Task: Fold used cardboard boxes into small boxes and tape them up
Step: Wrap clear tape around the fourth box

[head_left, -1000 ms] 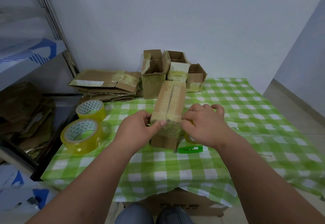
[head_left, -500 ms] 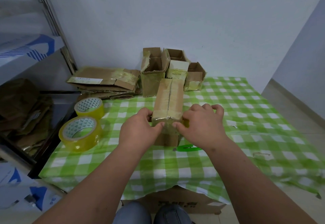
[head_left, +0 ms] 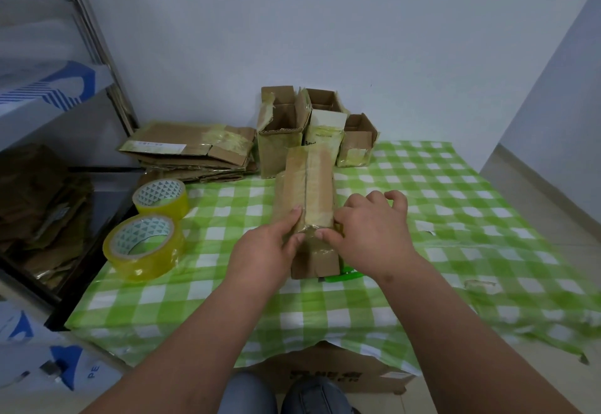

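Head view: long cardboard box lying lengthwise on the green checked tablecloth, near the table's middle, top seam running near to far under a strip of yellowish tape. Left hand against the near left corner, fingers fairly straight, pressing tape onto the top and near end. Right hand at the near right corner, thumb and forefinger pressing the tape end down, remaining fingers loosely curled above the cloth; nothing gripped outright by either. Green cutter on the cloth, touching or just beside the box's near right edge, partly hidden. Two tape rolls to the left, near the table edge. Open finished boxes and flattened cardboard at the far side. Likely risks, as judgement only: wrinkled or lifting tape at the near end if pressed unevenly over old, glossy tape residue; seam springing open if pressure eases before the tape adheres; box sliding on the slick cloth under a sideways push; nearer roll nudged off the left edge by an elbow; cutter caught under the wrist.
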The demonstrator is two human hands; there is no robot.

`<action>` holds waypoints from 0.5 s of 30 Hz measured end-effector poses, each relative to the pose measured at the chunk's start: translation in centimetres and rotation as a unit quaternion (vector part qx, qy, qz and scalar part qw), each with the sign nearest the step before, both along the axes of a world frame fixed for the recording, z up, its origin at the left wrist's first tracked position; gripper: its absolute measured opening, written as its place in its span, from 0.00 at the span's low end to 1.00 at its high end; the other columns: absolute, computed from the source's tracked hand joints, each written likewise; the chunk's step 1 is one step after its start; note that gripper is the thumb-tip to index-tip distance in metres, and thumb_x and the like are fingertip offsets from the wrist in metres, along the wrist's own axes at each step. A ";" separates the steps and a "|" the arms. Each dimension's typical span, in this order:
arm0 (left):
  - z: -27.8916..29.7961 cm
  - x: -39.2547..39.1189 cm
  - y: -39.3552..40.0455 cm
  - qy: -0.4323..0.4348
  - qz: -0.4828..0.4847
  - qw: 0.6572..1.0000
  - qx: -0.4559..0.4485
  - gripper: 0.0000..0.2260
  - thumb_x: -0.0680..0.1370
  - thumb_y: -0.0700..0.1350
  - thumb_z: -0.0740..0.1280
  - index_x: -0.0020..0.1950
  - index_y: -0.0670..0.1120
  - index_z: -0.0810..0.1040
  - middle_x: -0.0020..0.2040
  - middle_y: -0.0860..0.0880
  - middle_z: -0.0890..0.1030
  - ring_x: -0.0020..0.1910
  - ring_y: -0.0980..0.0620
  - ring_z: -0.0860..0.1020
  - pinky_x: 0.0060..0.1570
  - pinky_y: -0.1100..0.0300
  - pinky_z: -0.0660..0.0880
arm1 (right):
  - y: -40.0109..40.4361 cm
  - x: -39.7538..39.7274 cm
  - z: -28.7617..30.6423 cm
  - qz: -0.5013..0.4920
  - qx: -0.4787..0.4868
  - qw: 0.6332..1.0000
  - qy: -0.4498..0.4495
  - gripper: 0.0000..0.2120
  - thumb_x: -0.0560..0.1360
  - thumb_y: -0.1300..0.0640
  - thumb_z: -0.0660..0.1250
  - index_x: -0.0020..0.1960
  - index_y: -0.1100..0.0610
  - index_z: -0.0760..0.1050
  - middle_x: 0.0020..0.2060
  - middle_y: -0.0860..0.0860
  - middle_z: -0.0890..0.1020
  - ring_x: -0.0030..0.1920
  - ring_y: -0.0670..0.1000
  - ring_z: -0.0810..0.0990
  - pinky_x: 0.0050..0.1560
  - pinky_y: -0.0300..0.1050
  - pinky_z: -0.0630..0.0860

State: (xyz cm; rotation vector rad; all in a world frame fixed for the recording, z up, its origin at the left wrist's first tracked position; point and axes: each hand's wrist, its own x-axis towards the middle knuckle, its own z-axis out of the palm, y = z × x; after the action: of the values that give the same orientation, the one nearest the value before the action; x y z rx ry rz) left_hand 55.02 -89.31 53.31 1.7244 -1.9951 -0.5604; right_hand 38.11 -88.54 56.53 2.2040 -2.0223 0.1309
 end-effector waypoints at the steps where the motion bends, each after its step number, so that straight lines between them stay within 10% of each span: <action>1: -0.1 0.1 0.0 0.001 0.003 1.000 -0.001 0.21 0.81 0.56 0.61 0.74 0.66 0.63 0.59 0.51 0.82 0.55 0.50 0.79 0.51 0.57 0.76 | 0.0 -0.4 0.1 0.011 0.008 1.000 -0.004 0.24 0.76 0.31 0.53 0.55 0.45 0.79 0.55 0.46 0.77 0.62 0.54 0.70 0.70 0.60 0.52; 9: -0.1 -0.3 -0.4 -0.005 0.004 1.000 0.024 0.21 0.82 0.53 0.62 0.75 0.65 0.63 0.62 0.49 0.81 0.57 0.49 0.79 0.54 0.58 0.75 | -0.1 -0.1 0.0 0.005 0.018 1.000 -0.005 0.20 0.80 0.39 0.54 0.57 0.46 0.80 0.59 0.46 0.76 0.63 0.54 0.68 0.69 0.58 0.53; 15: -1.5 0.3 -0.4 0.257 0.054 0.960 0.094 0.30 0.78 0.47 0.69 0.77 0.61 0.61 0.65 0.51 0.80 0.58 0.56 0.79 0.59 0.60 0.72 | 0.3 0.2 -0.5 0.001 -0.003 1.000 -0.001 0.20 0.81 0.41 0.53 0.56 0.47 0.81 0.58 0.46 0.77 0.62 0.54 0.69 0.68 0.57 0.54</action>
State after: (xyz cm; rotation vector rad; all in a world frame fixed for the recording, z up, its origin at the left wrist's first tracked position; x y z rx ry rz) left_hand 55.35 -89.69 51.86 1.5708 -1.5123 -1.0646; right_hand 38.29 -88.21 55.99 2.2034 -2.0178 0.1412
